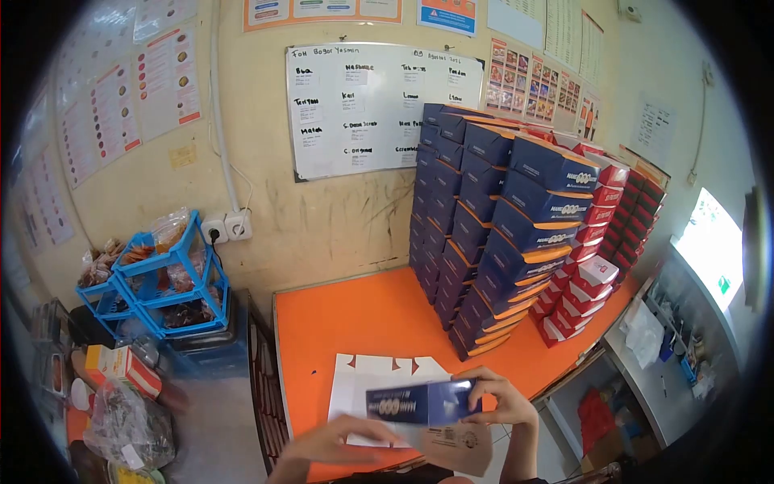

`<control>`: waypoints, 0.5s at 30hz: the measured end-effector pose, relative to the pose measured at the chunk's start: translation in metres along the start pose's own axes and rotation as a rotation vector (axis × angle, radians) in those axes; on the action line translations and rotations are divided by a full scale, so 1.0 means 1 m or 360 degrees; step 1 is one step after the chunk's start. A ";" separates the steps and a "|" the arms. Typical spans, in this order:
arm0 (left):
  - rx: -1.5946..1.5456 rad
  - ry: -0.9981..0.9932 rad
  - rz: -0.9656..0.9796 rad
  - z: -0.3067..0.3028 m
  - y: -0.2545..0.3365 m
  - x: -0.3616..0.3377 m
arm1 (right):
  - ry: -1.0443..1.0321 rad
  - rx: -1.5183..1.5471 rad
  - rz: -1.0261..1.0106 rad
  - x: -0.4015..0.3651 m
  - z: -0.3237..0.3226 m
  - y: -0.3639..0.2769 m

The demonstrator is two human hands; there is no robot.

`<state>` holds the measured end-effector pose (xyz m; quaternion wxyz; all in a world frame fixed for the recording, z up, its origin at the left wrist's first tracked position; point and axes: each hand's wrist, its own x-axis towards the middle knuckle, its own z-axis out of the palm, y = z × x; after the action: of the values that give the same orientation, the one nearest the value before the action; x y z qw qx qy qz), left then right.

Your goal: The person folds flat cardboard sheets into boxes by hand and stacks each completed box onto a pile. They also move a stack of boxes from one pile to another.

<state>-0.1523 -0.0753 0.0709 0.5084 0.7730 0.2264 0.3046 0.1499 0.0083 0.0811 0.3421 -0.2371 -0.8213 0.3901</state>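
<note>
My right hand (pixel 501 401) grips the right end of a dark blue cardboard box (pixel 403 406), thumb below and fingers over its top edge. White lettering runs along the box's front side, and a brown flap (pixel 458 448) with dark print hangs beneath it. To the left, my left hand (pixel 343 440) is a little blurred, its fingers stretched toward the box's lower left corner with nothing gripped in them. A flat white carton blank (pixel 345 387) with notched edges lies on the orange table (pixel 347 310) behind the box and is partly hidden by it.
Tall stacks of blue boxes (pixel 524 234) stand at the table's back right, beside stacks of red boxes (pixel 584 290). A blue rack (pixel 181 290) with packets is on the left. A whiteboard (pixel 379 105) hangs on the wall. A grey counter (pixel 637 355) runs along the right.
</note>
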 end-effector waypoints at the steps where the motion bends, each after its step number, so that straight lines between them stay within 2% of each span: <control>1: 0.0014 0.0146 0.0094 -0.008 0.015 0.003 | -0.0177 0.0145 -0.0163 0.005 -0.001 -0.007; 2: 0.0178 0.0565 0.0241 -0.010 0.036 0.019 | -0.0348 0.0309 -0.0322 0.011 0.002 -0.013; 3: 0.0348 0.0387 0.0299 -0.017 0.019 0.035 | -0.0488 0.0454 -0.0406 0.021 0.010 -0.019; 4: 0.0330 0.0394 0.0268 -0.007 0.013 0.038 | -0.0494 0.0485 -0.0387 0.026 0.015 -0.020; 6: -0.0754 -0.0274 -0.0090 0.005 0.006 0.046 | -0.0840 0.0783 -0.0356 0.036 0.017 -0.011; 7: -0.0652 -0.0128 -0.0038 0.002 -0.005 0.040 | -0.0718 0.1288 -0.0190 0.024 0.017 0.009; 8: -0.0637 -0.0140 -0.0031 -0.005 -0.001 0.033 | -0.0710 0.1274 -0.0204 0.018 0.021 0.010; 9: -0.0858 0.0093 -0.0077 -0.011 0.004 0.024 | -0.0256 0.1616 0.0054 0.011 0.024 0.009; 10: -0.1081 0.0328 -0.0117 -0.013 0.006 0.022 | -0.0018 0.1336 0.0258 0.007 0.025 0.004; 11: -0.0889 0.0599 -0.0001 -0.009 0.000 0.027 | 0.0181 0.1068 0.0494 0.005 0.027 -0.004; 12: -0.0891 0.0591 -0.0006 -0.004 -0.002 0.030 | 0.0190 0.1070 0.0496 0.008 0.035 -0.014; 14: 0.0841 0.0812 -0.0147 0.012 0.002 0.034 | -0.0121 -0.0279 -0.0032 0.019 0.053 -0.042; 15: 0.0731 0.0777 -0.0143 0.013 0.006 0.037 | -0.0310 -0.0683 -0.0118 0.020 0.048 -0.051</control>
<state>-0.1165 -0.0618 0.0813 0.2647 0.7608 0.4380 0.3991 0.0947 -0.0317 0.1077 0.2171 -0.2355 -0.9226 0.2149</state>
